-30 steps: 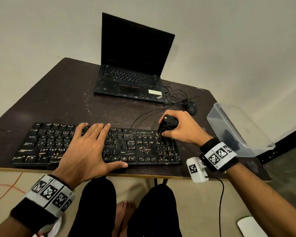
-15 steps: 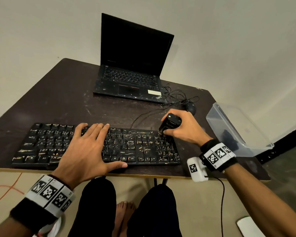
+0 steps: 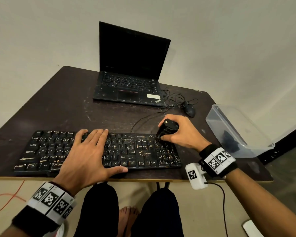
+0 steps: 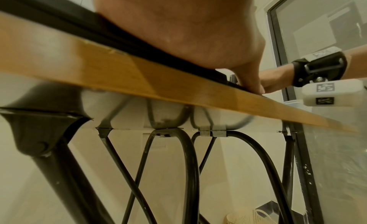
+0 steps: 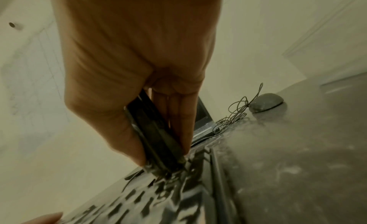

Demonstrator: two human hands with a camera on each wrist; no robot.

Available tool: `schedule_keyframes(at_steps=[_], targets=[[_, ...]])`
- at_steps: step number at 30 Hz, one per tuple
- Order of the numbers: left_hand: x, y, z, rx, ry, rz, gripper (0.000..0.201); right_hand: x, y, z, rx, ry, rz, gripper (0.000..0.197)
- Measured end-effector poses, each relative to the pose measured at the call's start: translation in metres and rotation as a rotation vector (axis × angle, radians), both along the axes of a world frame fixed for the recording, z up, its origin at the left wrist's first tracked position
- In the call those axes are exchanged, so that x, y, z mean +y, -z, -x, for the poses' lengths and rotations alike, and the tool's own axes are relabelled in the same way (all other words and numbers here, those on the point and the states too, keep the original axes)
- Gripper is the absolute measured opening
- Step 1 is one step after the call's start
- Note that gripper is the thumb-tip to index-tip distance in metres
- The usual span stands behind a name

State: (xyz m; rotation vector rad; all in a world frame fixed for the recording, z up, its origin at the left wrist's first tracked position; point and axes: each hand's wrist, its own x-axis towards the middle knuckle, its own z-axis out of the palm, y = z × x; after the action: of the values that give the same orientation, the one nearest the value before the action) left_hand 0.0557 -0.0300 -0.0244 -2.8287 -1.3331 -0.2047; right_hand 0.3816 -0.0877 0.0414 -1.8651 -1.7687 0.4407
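A black keyboard (image 3: 143, 154) lies along the front edge of the dark table (image 3: 61, 106). My left hand (image 3: 91, 151) lies flat on its middle keys, fingers straight, thumb by the front edge. My right hand (image 3: 178, 132) grips a small black tool (image 3: 167, 128), its lower end touching the keys at the keyboard's far right corner. In the right wrist view the black tool (image 5: 157, 142) sits between thumb and fingers, tip on the keyboard (image 5: 163, 199). The left wrist view shows only the left hand's (image 4: 198, 31) heel on the keyboard above the table edge (image 4: 139, 73).
An open black laptop (image 3: 130, 77) stands at the back of the table. A black mouse (image 3: 189, 110) with tangled cable lies to its right. A clear plastic box (image 3: 237, 130) sits at the table's right edge. My legs are under the table.
The right hand has shifted the black tool slightly back and right along the keyboard's far right keys. The left hand has stayed flat on the keyboard.
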Motion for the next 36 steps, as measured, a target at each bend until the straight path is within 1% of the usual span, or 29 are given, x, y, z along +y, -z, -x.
schedule_keyframes(at_steps=[2,4,5,8,11,14,16,19,22,24,26,28,29,30,33,36], targets=[[0.001,0.000,0.000,-0.006,-0.002,-0.002,0.136,0.001,0.000,0.000,-0.015,0.006,0.004,0.033],[0.000,0.000,0.000,-0.009,0.003,-0.007,0.136,0.001,-0.001,-0.005,-0.026,0.076,-0.018,0.032],[0.000,0.000,0.000,-0.009,0.004,-0.008,0.136,0.000,-0.001,-0.007,-0.012,0.083,-0.011,0.032],[0.001,0.001,0.000,-0.029,0.002,-0.014,0.135,-0.002,-0.001,-0.005,-0.007,0.030,0.026,0.032],[0.000,0.002,0.000,-0.035,0.012,-0.028,0.134,-0.001,-0.001,-0.008,-0.037,0.122,-0.010,0.031],[0.000,0.001,0.001,-0.040,0.008,-0.016,0.135,-0.003,0.001,-0.005,-0.018,0.067,0.019,0.032],[0.001,0.001,0.001,-0.058,0.007,-0.011,0.135,-0.003,0.001,-0.006,-0.031,0.099,0.007,0.032],[0.000,-0.001,0.000,-0.085,-0.009,0.018,0.138,-0.003,0.000,-0.012,-0.037,0.167,0.004,0.031],[0.003,0.000,0.001,-0.122,-0.031,0.071,0.146,-0.005,0.003,-0.009,-0.050,0.145,0.005,0.031],[0.002,-0.002,0.001,-0.183,-0.062,0.113,0.149,-0.005,0.005,-0.008,-0.048,0.154,-0.003,0.031],[-0.007,-0.005,0.001,-0.323,-0.131,0.145,0.147,-0.006,0.004,-0.009,-0.041,0.171,-0.004,0.031],[-0.022,-0.005,0.001,-0.519,-0.161,0.106,0.136,-0.006,0.004,-0.009,-0.036,0.175,0.000,0.032],[-0.030,-0.002,0.000,-0.580,-0.149,0.084,0.130,-0.005,0.004,-0.009,-0.035,0.176,0.000,0.032],[-0.037,0.001,0.000,-0.596,-0.127,0.078,0.127,-0.005,0.003,-0.009,-0.035,0.178,-0.001,0.032],[-0.044,0.014,0.004,-0.512,-0.092,0.121,0.130,-0.004,0.000,-0.010,-0.033,0.203,-0.012,0.031],[-0.031,0.011,0.023,-0.430,-0.116,0.062,0.132,-0.010,-0.001,-0.008,-0.010,0.164,0.000,0.033]])
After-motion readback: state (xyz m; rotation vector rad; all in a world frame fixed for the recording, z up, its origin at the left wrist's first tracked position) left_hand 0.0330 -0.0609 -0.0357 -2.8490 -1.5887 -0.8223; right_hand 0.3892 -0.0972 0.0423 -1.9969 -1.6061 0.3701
